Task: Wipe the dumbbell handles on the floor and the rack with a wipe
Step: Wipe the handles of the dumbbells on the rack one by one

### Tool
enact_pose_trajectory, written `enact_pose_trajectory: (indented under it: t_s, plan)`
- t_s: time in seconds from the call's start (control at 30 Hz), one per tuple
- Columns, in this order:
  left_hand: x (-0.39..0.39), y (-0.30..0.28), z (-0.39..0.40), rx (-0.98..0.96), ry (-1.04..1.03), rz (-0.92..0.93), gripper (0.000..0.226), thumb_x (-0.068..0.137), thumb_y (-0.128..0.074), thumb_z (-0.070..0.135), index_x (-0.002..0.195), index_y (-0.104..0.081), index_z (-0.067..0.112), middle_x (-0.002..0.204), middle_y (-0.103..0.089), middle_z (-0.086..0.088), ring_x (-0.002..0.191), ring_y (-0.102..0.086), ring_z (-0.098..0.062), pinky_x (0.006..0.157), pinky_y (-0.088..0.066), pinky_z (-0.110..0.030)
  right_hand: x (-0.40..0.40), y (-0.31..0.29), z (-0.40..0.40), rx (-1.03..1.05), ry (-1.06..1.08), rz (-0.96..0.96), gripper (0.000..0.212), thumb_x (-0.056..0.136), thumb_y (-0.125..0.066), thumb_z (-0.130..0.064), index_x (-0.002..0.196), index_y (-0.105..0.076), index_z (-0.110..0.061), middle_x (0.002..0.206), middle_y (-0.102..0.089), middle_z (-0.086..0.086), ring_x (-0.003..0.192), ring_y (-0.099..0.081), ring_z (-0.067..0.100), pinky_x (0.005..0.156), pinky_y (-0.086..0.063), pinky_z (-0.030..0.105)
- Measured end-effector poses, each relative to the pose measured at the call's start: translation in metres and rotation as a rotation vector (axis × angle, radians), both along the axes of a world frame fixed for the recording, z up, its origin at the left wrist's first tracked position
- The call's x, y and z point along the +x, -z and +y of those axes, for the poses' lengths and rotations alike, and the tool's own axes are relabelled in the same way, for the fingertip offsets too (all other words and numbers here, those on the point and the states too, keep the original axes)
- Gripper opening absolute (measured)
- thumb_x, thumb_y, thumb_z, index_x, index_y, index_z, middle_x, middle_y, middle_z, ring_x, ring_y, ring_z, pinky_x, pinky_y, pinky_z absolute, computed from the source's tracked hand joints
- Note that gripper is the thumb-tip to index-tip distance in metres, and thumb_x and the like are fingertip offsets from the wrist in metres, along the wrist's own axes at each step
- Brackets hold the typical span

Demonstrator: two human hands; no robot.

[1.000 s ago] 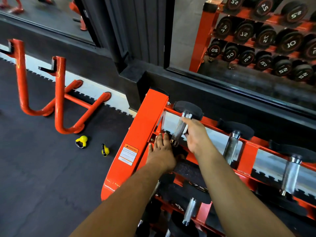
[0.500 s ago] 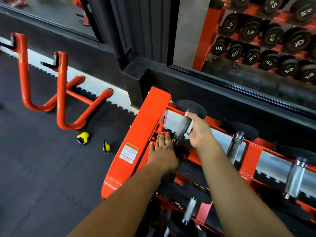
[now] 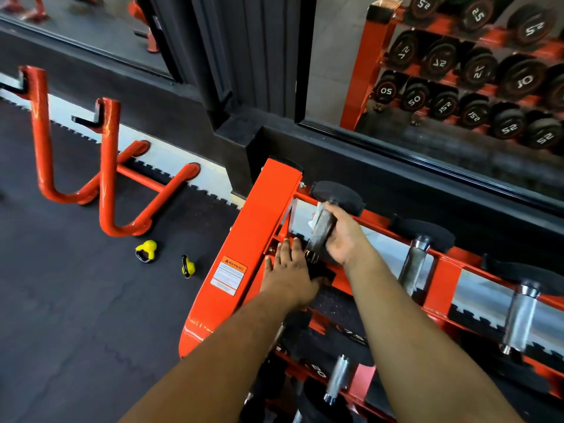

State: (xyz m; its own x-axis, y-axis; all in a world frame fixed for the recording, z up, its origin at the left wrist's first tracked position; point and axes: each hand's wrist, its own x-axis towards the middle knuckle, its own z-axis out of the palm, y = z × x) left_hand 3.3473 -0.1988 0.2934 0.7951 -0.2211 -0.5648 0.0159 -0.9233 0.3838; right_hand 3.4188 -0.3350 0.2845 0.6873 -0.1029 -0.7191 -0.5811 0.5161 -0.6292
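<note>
An orange dumbbell rack [image 3: 250, 245] runs from the centre to the lower right, with black dumbbells on its top tier. My right hand [image 3: 341, 236] grips the knurled steel handle of the leftmost dumbbell [image 3: 320, 230], fingers curled under it, and a bit of white wipe [image 3: 314, 222] shows beside the handle. My left hand [image 3: 290, 276] rests flat, fingers straight, on that dumbbell's near black end at the rack's front rail. Two more steel handles [image 3: 413, 264] [image 3: 520, 315] lie on the same tier to the right. A lower tier holds further dumbbells [image 3: 335, 377].
Two small yellow kettlebells [image 3: 146, 250] [image 3: 187, 267] sit on the black rubber floor left of the rack. An orange tubular stand [image 3: 106, 178] is at far left. A wall mirror [image 3: 457, 71] behind reflects another dumbbell rack.
My right hand has slid down the dumbbell handle and wrapped round its middle. My left hand has stayed on the near end.
</note>
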Motion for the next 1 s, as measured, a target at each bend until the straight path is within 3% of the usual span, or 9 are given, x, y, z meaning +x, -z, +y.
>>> enact_pose_trajectory:
  t_s: [0.17,0.27,0.37,0.53,0.7,0.83,1.0]
  plan:
    - [-0.002,0.005,0.000,-0.021,-0.014,-0.003,0.106,0.096,-0.052,0.059,0.158,0.020,0.014,0.168,0.020,-0.010,0.155,0.018,-0.024,0.126,0.005,-0.050,-0.015,0.013,-0.013,-0.044,0.033,-0.049,0.038,0.088,-0.074,-0.034,0.119,-0.069,-0.014,0.116,-0.073,0.009,0.109,-0.068,0.026,0.098,-0.054,0.043]
    - [-0.001,0.003,-0.001,-0.017,-0.019,-0.010,0.105,0.096,-0.052,0.058,0.158,0.020,0.014,0.168,0.020,-0.011,0.155,0.018,-0.024,0.126,0.006,-0.050,-0.009,0.006,-0.002,-0.039,-0.029,0.005,0.042,0.084,-0.076,-0.043,0.115,-0.070,-0.015,0.115,-0.073,0.012,0.109,-0.068,0.029,0.100,-0.052,0.047]
    - [0.000,0.001,0.000,-0.008,-0.007,-0.003,0.105,0.096,-0.051,0.059,0.158,0.021,0.013,0.168,0.020,-0.011,0.155,0.018,-0.024,0.126,0.005,-0.051,-0.012,0.006,0.001,-0.002,-0.075,0.002,0.032,0.092,-0.068,-0.044,0.109,-0.072,-0.017,0.112,-0.074,0.012,0.107,-0.069,0.027,0.102,-0.050,0.046]
    - [-0.001,0.006,0.001,-0.018,-0.008,0.006,0.106,0.096,-0.053,0.057,0.158,0.022,0.015,0.168,0.022,-0.012,0.155,0.018,-0.025,0.126,0.005,-0.052,-0.031,0.015,-0.011,0.033,-0.117,-0.027,0.046,0.087,-0.074,-0.049,0.120,-0.069,-0.017,0.113,-0.075,0.012,0.107,-0.071,0.030,0.094,-0.055,0.044]
    - [0.000,0.001,0.000,-0.007,-0.001,-0.002,0.106,0.097,-0.051,0.059,0.158,0.022,0.013,0.168,0.021,-0.012,0.155,0.019,-0.025,0.126,0.006,-0.051,-0.016,0.009,0.007,-0.001,-0.117,0.081,0.036,0.089,-0.072,-0.048,0.095,-0.076,-0.013,0.102,-0.076,0.017,0.100,-0.071,0.032,0.096,-0.054,0.047]
    - [-0.001,0.006,0.001,-0.009,-0.003,0.008,0.107,0.096,-0.052,0.060,0.157,0.024,0.014,0.167,0.023,-0.011,0.155,0.020,-0.025,0.126,0.005,-0.052,-0.040,0.016,-0.009,-0.015,-0.204,0.034,0.042,0.092,-0.068,-0.045,0.118,-0.069,-0.012,0.111,-0.075,0.014,0.103,-0.072,0.032,0.099,-0.053,0.049]
    - [0.000,0.007,0.000,-0.015,-0.014,-0.017,0.108,0.095,-0.054,0.061,0.159,0.021,0.014,0.169,0.020,-0.009,0.155,0.017,-0.024,0.126,0.003,-0.052,-0.038,0.013,-0.007,0.019,-0.227,0.063,0.053,0.088,-0.069,-0.056,0.121,-0.068,-0.014,0.112,-0.075,0.014,0.105,-0.072,0.033,0.101,-0.052,0.050]
